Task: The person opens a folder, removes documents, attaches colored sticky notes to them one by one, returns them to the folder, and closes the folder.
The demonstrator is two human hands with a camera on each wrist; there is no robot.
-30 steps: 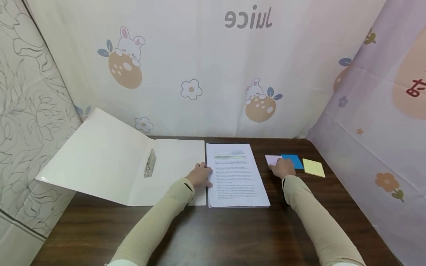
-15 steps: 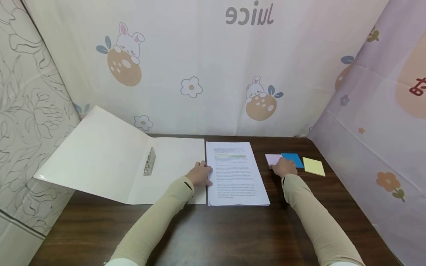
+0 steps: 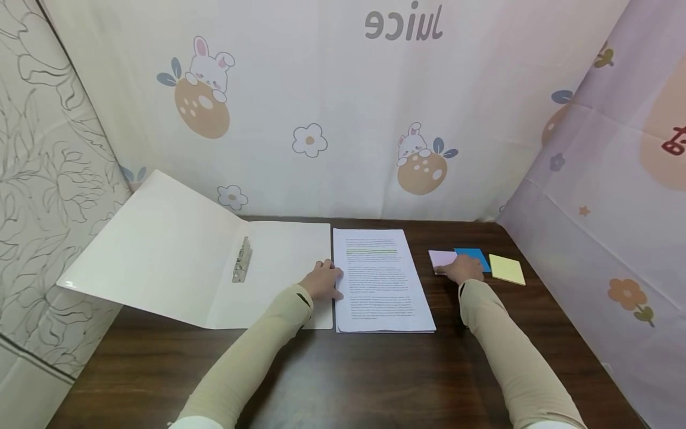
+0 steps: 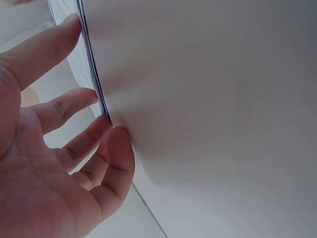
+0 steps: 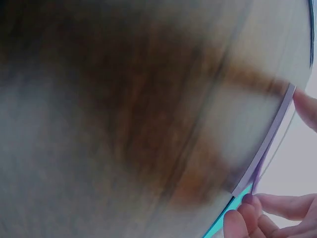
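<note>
My left hand rests at the left edge of a stack of printed sheets. In the left wrist view its thumb and fingertips touch the stack's side, slightly spread. My right hand is at a light purple sticky note pad. The right wrist view shows the thumb at one corner of the pad's near edge and curled fingers at the other. A purple sheet is lifted from the pad there at the fingertips. The hand partly hides the pad and the blue sticky notes.
An open white binder lies left of the papers, its cover tilted up against the left curtain. A metal clip sits near its spine. Yellow sticky notes lie right of the blue ones. Patterned curtains border the dark wooden table.
My right hand has shifted a little to the right across the sticky notes, showing more of the purple pad. The left hand has stayed at the paper stack.
</note>
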